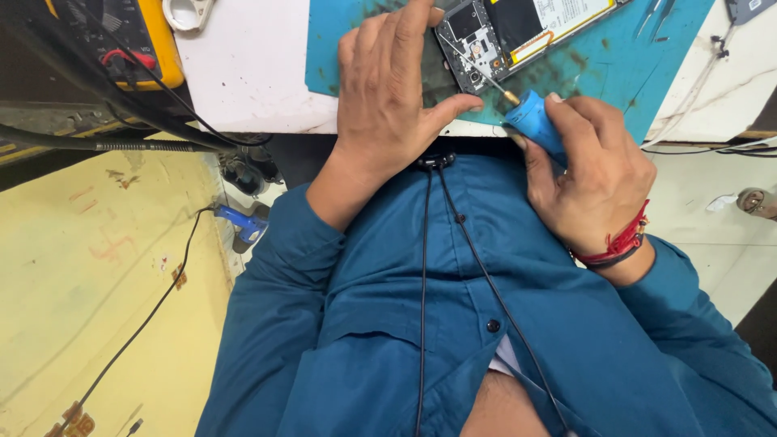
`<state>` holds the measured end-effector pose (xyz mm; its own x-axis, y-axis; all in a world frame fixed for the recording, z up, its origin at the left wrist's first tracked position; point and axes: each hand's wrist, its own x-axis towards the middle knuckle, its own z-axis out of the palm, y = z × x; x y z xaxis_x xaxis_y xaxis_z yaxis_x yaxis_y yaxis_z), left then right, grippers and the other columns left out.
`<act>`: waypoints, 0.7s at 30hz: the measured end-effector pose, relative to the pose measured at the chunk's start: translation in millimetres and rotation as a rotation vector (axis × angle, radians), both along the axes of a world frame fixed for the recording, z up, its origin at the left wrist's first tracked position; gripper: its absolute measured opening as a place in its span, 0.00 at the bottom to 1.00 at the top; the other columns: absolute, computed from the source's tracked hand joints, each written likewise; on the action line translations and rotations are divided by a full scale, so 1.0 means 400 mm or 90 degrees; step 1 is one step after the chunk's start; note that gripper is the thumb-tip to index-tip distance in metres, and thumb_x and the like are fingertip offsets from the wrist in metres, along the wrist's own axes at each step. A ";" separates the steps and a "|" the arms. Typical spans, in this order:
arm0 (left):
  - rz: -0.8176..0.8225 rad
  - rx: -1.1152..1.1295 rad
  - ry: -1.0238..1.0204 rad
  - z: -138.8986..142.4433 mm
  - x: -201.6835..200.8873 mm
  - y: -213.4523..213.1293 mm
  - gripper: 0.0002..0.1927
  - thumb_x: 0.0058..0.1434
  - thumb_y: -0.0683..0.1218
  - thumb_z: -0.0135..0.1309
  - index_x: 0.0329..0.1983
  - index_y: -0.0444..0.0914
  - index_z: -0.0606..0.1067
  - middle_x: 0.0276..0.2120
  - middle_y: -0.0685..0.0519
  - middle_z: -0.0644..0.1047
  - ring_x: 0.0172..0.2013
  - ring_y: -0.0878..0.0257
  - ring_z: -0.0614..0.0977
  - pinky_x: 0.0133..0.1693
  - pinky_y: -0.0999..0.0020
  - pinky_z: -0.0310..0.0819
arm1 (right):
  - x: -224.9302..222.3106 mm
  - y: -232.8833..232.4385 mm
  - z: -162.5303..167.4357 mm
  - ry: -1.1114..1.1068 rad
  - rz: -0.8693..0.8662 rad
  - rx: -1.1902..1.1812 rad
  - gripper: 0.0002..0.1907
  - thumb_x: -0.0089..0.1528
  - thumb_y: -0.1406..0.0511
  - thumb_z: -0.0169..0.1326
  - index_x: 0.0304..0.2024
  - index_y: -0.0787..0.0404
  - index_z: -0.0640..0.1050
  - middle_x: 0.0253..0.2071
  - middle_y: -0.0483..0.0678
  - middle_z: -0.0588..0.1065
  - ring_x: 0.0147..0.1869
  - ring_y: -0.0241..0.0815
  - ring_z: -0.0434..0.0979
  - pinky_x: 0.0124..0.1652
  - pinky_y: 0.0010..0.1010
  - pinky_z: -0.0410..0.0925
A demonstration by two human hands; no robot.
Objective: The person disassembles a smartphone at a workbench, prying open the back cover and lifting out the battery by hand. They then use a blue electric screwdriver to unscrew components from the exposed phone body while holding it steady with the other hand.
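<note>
A white worktop [243, 73] carries a worn teal mat [631, 57], its surface scuffed and stained; below lies a yellowish floor [81, 283]. Nearest, a blue shirt [388, 324] with dangling black cords. The right hand [595, 174], red threads at its wrist, grips a blue-handled screwdriver [534, 120] whose thin metal tip reaches the opened phone [502, 32]. The left hand [388, 89] rests flat, fingers spread, touching the phone. Farther left sits a yellow meter [154, 36].
</note>
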<state>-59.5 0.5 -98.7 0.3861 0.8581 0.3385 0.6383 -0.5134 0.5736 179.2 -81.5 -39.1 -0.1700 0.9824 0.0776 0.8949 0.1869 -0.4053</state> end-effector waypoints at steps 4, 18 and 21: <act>0.002 -0.009 -0.008 -0.005 0.003 0.001 0.60 0.55 0.63 0.76 0.76 0.39 0.50 0.60 0.56 0.72 0.58 0.59 0.71 0.61 0.57 0.59 | 0.001 0.003 -0.002 0.012 0.004 0.027 0.23 0.63 0.68 0.70 0.59 0.62 0.76 0.55 0.53 0.74 0.49 0.54 0.80 0.44 0.37 0.72; 0.003 -0.025 -0.016 -0.004 0.004 0.006 0.61 0.53 0.64 0.76 0.76 0.37 0.50 0.58 0.56 0.73 0.59 0.58 0.72 0.61 0.55 0.59 | -0.010 0.028 0.020 0.021 0.025 0.036 0.24 0.61 0.68 0.71 0.58 0.63 0.77 0.53 0.53 0.75 0.47 0.53 0.79 0.42 0.38 0.72; 0.004 -0.021 -0.019 -0.005 0.004 0.006 0.61 0.53 0.64 0.76 0.76 0.38 0.50 0.58 0.56 0.73 0.59 0.58 0.72 0.62 0.56 0.59 | -0.010 0.031 0.025 0.013 0.023 0.035 0.24 0.60 0.68 0.71 0.57 0.63 0.77 0.53 0.53 0.75 0.46 0.53 0.79 0.42 0.38 0.72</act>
